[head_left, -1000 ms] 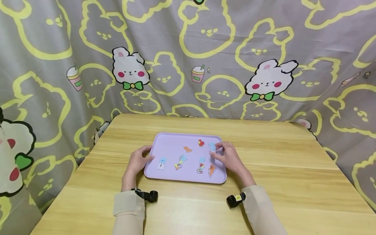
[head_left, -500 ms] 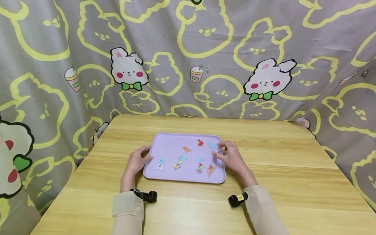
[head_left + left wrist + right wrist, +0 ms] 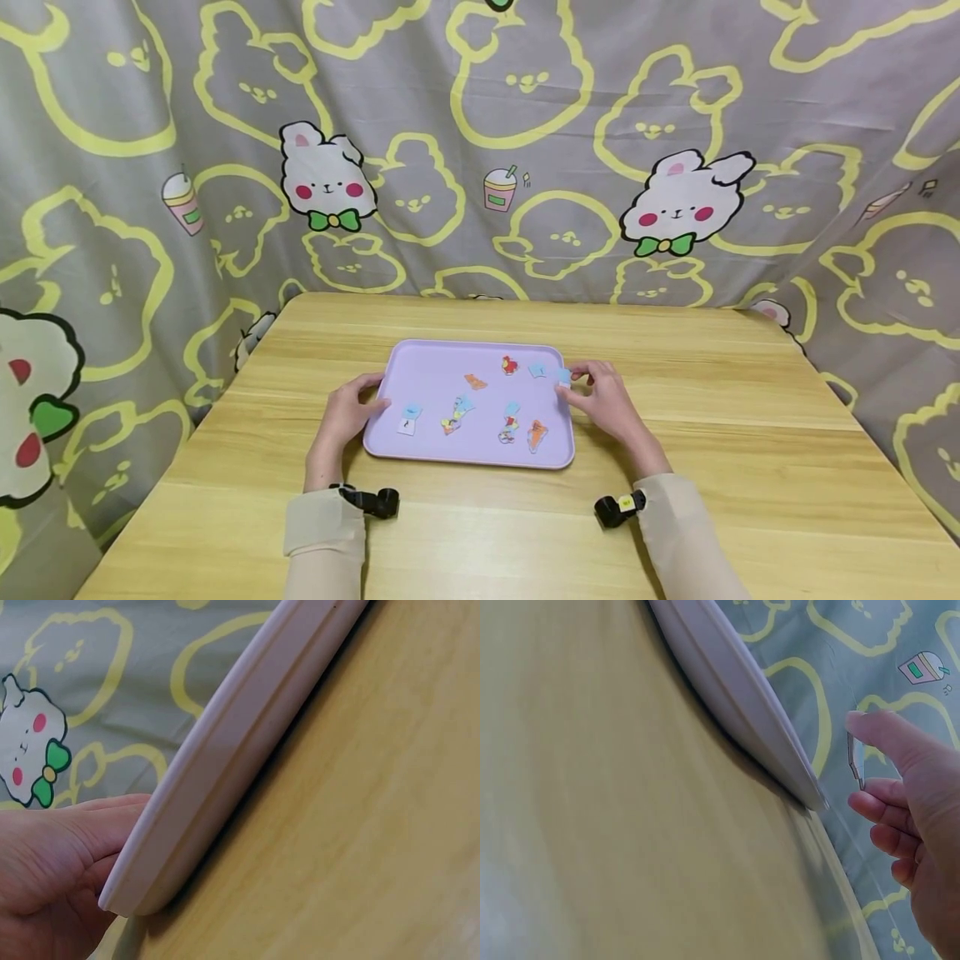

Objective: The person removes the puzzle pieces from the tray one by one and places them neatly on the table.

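A lilac tray (image 3: 435,360) lies on the wooden table, bearing several small flat cut-out pieces that look like jigsaw pieces. My left hand (image 3: 347,414) grips the tray's left edge, its thumb over the rim. Between thumb and finger, my right hand (image 3: 609,402) pinches a light blue puzzle piece (image 3: 564,377) at the tray's right rim; the right wrist view shows that piece (image 3: 857,756) edge-on, held up off the tray. Another light blue piece (image 3: 537,369) lies just left of it, beside a red piece (image 3: 509,365).
An orange piece (image 3: 475,381) lies mid-tray, and another orange piece (image 3: 536,435) near the front right. Joined pieces (image 3: 455,415) and a blue-and-white pair (image 3: 408,419) lie toward the front left. A patterned curtain (image 3: 427,100) hangs behind the table (image 3: 675,333).
My right hand has moved right, carrying the light blue piece away from the other light blue piece to the tray's right rim. The left hand stays on the tray edge.
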`<state>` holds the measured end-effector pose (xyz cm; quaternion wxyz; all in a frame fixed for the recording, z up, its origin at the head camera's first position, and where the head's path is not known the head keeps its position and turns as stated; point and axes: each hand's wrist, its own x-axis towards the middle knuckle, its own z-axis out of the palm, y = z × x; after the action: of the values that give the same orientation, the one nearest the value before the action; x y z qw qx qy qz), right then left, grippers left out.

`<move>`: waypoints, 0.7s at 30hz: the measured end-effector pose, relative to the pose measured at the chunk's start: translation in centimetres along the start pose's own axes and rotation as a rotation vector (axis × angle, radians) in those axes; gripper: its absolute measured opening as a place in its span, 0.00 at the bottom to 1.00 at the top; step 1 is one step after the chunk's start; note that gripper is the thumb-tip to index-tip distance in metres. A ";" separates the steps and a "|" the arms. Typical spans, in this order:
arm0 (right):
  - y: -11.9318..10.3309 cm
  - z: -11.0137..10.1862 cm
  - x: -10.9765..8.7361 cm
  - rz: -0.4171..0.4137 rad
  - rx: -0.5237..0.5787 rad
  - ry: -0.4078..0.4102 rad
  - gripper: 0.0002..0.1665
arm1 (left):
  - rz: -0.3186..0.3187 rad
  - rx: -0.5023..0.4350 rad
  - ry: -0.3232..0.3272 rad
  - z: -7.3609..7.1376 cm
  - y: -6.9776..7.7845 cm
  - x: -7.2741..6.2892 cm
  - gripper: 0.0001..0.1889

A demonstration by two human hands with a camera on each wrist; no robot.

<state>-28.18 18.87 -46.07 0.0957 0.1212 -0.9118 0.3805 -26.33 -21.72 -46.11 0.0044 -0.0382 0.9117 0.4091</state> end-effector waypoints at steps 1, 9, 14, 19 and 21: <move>0.1 -0.1 0.0 -0.002 0.000 0.002 0.26 | -0.001 -0.002 0.000 0.0 0.0 0.0 0.26; 0.7 -0.7 -0.3 0.004 -0.008 -0.001 0.27 | -0.005 -0.001 0.003 0.1 -0.1 0.1 0.26; 1.1 -1.0 -0.4 0.015 -0.029 -0.011 0.26 | 0.006 -0.001 0.008 0.1 -0.2 0.1 0.26; 1.5 -1.4 -0.4 0.015 -0.045 -0.014 0.27 | 0.015 -0.008 0.013 0.1 -0.3 0.1 0.26; 1.7 -1.5 -0.4 0.017 -0.056 -0.013 0.27 | 0.015 -0.012 0.012 0.1 -0.3 0.1 0.26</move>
<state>-28.16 21.19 -46.30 0.0897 0.1133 -0.9236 0.3550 -26.41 -21.86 -46.36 -0.0044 -0.0339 0.9096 0.4141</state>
